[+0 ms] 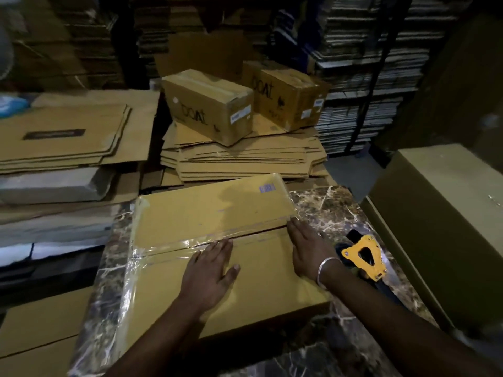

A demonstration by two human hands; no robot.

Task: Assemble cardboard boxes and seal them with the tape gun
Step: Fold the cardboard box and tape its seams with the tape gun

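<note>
A brown cardboard box [206, 213] stands on the marble table [326, 202] with its two top flaps folded shut. Clear tape [168, 247] runs along the centre seam and down the left side. My left hand [209, 270] lies flat on the near flap, fingertips at the taped seam. My right hand [307, 246], with a metal bangle at the wrist, presses flat on the right end of the seam. Neither hand holds anything. The yellow tape gun [364, 257] lies on the table just right of the box, beside my right wrist.
Two sealed boxes [209, 104] [288, 93] stand on a stack of flat cartons [239, 159] behind the table. More flat cartons [62, 131] pile up at left. A large brown box [441, 213] stands close at right. Shelves of flattened cardboard [367, 63] fill the back.
</note>
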